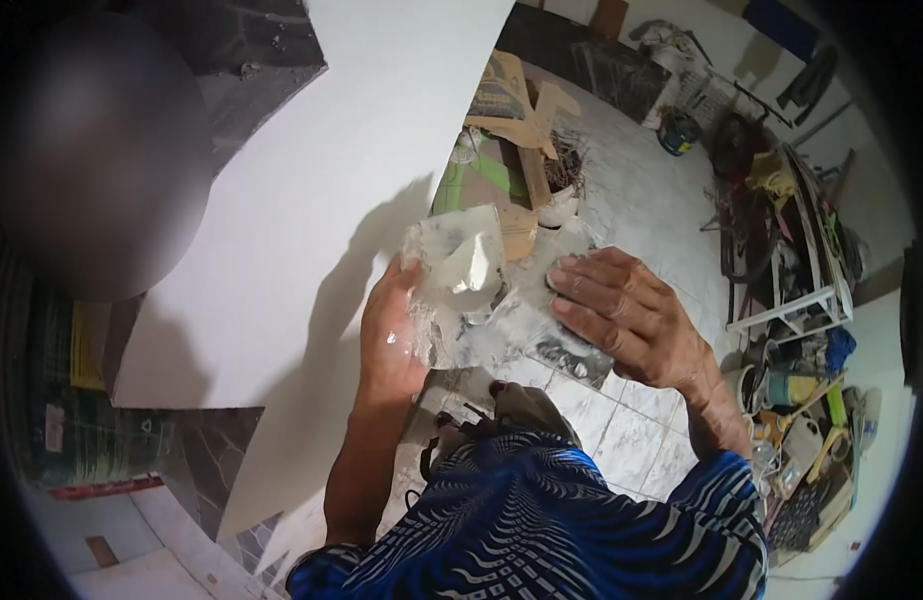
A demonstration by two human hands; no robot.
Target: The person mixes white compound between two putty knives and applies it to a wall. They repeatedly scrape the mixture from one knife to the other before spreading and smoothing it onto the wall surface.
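My left hand (393, 335) is closed on the left side of a flat, translucent-looking plate (436, 330), smeared with whitish paste. A shiny whitish lump (471, 265) sits on its upper part. My right hand (631, 315) has its fingers bent together over a grey, paste-streaked flat piece (581, 362). Its fingertips press on or around something dark at its edge. Blurred smears between the hands hide whether the two flat pieces are joined or separate. Both are held up in front of my chest.
A large white panel (281, 200) rises close on the left. Torn cardboard and a paper sack (501, 90) lie on the tiled floor (631, 430). At right are a white rack (796, 315), a bucket (678, 132) and piled containers and tools (801, 440).
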